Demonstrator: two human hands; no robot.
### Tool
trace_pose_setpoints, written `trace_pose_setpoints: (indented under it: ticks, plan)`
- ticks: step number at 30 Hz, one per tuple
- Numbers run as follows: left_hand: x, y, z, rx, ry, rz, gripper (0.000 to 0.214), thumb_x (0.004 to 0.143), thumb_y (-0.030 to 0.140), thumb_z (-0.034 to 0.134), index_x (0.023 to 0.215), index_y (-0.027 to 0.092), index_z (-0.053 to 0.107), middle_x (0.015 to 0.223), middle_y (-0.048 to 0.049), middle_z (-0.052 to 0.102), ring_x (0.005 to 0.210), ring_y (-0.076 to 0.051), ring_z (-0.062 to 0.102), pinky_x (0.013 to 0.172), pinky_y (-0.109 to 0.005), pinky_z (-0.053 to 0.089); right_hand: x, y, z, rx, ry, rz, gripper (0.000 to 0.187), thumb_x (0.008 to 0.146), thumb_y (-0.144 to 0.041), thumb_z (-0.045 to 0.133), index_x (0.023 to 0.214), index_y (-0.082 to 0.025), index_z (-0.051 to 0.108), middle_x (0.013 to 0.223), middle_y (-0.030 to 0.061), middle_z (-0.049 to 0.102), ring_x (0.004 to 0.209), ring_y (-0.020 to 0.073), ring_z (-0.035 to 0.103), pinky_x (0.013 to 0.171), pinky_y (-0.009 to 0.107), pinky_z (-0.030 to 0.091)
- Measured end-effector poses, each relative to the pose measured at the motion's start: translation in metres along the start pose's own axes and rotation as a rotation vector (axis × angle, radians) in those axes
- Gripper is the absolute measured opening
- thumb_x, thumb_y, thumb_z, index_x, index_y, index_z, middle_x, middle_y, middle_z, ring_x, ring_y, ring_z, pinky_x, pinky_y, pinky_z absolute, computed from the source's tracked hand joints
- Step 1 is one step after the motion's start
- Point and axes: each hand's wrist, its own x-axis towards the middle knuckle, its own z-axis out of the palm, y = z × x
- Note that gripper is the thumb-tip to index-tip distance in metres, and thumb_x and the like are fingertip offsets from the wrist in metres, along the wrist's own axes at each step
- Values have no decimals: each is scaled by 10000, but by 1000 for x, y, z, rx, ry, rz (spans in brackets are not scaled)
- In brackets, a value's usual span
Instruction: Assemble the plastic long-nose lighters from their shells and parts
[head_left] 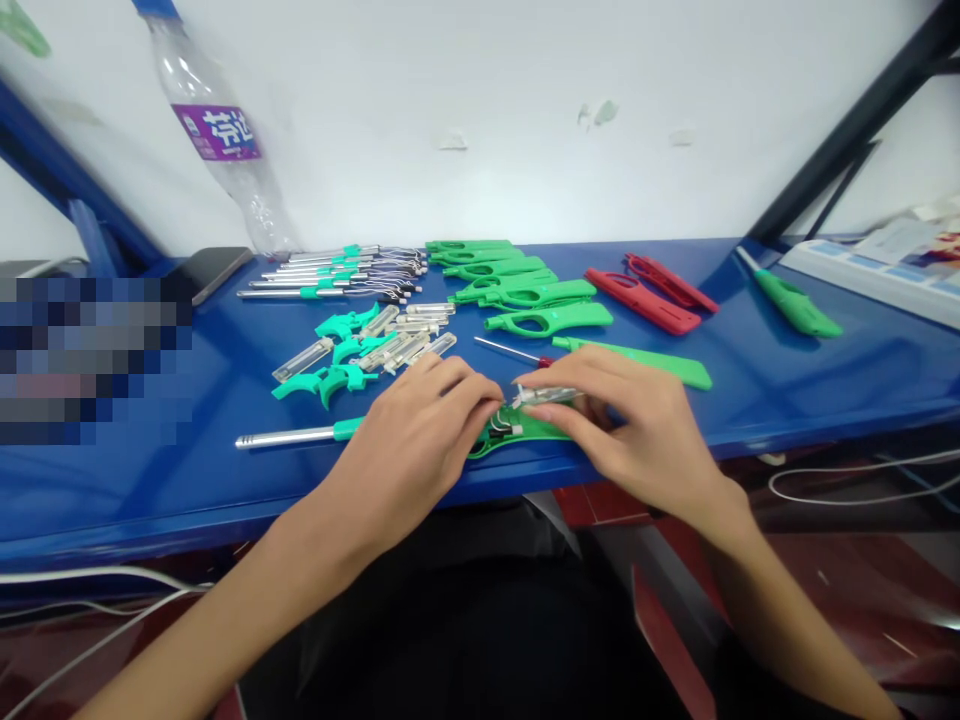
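Observation:
My left hand (pixel 409 440) and my right hand (pixel 622 420) meet at the front edge of the blue table (pixel 750 380). Both pinch at a green lighter shell (pixel 517 430) lying flat there, with a small clear and metal insert (pixel 540 395) held between the fingertips over it. A metal tube with a green collar (pixel 292 436) lies just left of my left hand. A red-handled screwdriver (pixel 514 351) and a long green cover (pixel 645 362) lie just beyond my right hand.
Rows of metal tubes with wires (pixel 337 272), green shells (pixel 510 285), two red shells (pixel 652 290), green triggers and clear inserts (pixel 360 350) cover the table's back half. A plastic bottle (pixel 225 140) leans at the wall. A phone (pixel 214 270) lies back left.

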Motion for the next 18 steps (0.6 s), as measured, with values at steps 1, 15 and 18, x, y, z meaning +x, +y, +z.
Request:
trace_pose_setpoints:
  ticks: [1,15,18]
  plan:
    - [-1,1,0,-3,26,0,112,1077,165,576,1067,155,688,1009,-31,703,918,-208,623,854,-341,474,0,0,0,-9,1,-3,158,997,-204,748,1153,-215,774,1031,17,741,666,117,589,665,260,506]
    - [-2,-2,1,-31,30,22,144,1080,159,565,1051,151,706,998,-43,706,907,-216,595,847,-362,468,-3,0,3,-58,-3,-40,168,1010,-219,733,1170,-214,786,1040,33,770,767,151,692,739,268,551]
    - [-2,-3,1,-32,33,30,155,1087,164,552,1054,152,703,989,-45,703,897,-216,584,838,-370,467,-2,1,4,-56,-5,-41,165,1018,-229,724,1172,-215,782,1038,32,768,762,148,687,748,266,553]
